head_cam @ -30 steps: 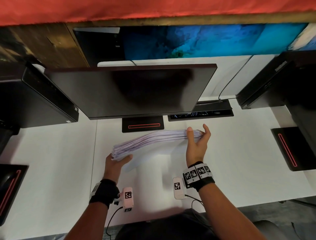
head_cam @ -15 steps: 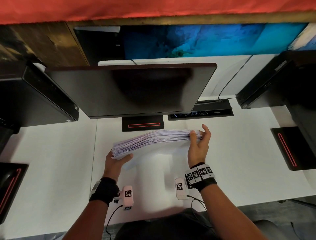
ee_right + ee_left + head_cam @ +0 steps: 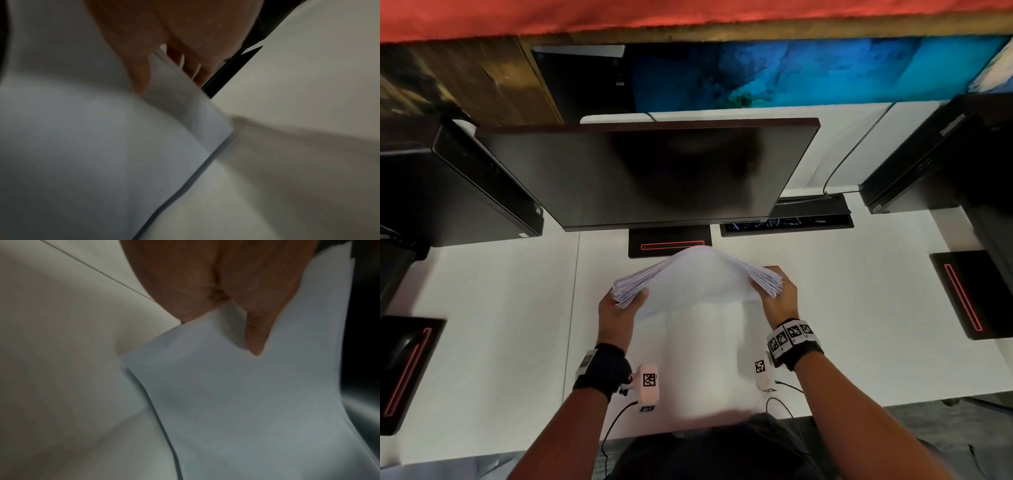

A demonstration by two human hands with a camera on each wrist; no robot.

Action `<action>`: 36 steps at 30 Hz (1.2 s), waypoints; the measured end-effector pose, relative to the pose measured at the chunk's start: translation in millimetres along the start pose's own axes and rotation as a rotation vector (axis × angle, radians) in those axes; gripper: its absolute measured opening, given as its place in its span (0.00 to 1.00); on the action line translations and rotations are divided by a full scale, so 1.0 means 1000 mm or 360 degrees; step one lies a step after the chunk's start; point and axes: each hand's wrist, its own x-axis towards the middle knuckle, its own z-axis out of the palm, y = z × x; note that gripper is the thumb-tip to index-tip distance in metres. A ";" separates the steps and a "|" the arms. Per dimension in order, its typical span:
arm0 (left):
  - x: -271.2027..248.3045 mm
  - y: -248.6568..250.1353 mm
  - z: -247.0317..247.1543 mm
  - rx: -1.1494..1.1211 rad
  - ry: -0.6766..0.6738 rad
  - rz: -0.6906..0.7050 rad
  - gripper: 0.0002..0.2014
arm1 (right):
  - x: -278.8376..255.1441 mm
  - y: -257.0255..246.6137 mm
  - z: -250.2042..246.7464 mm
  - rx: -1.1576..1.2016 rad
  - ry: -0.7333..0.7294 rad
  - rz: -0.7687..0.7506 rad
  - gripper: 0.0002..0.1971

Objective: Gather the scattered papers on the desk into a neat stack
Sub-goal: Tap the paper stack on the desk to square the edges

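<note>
- Since it's loose sheets, the paper stack [image 3: 702, 281] is gonna be floppy and slidey: it's already arched up in the centre of the head view, just below the monitor [image 3: 647, 171], with the edges fanned out unevenly at both ends.
- Left hand [image 3: 619, 308] has its fingers curled round the left end, thumb on top.
- Right hand [image 3: 779, 301] is clamped round the right end the same way.
- Looks light-ish, but sheets could slip out sideways, I reckon.
- Best hold is probably both short ends like now, then tap the long edge on the white surface [image 3: 842, 308] to square it.
</note>
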 end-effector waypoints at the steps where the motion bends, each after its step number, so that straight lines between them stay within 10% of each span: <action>1: -0.003 0.004 0.003 -0.0011 0.0032 0.0068 0.12 | -0.003 -0.005 0.003 0.0115 0.0031 0.0012 0.10; 10: -0.016 -0.015 0.021 0.0137 0.0018 0.0118 0.15 | -0.050 -0.005 0.042 0.0300 0.0071 -0.0006 0.15; 15: 0.003 -0.015 -0.005 -0.0072 0.0072 -0.0082 0.30 | -0.021 0.002 0.018 0.0522 -0.0069 0.0084 0.41; 36: 0.016 0.010 -0.010 -0.0135 -0.0089 -0.0180 0.25 | -0.004 0.000 -0.002 0.0467 -0.0328 0.0043 0.29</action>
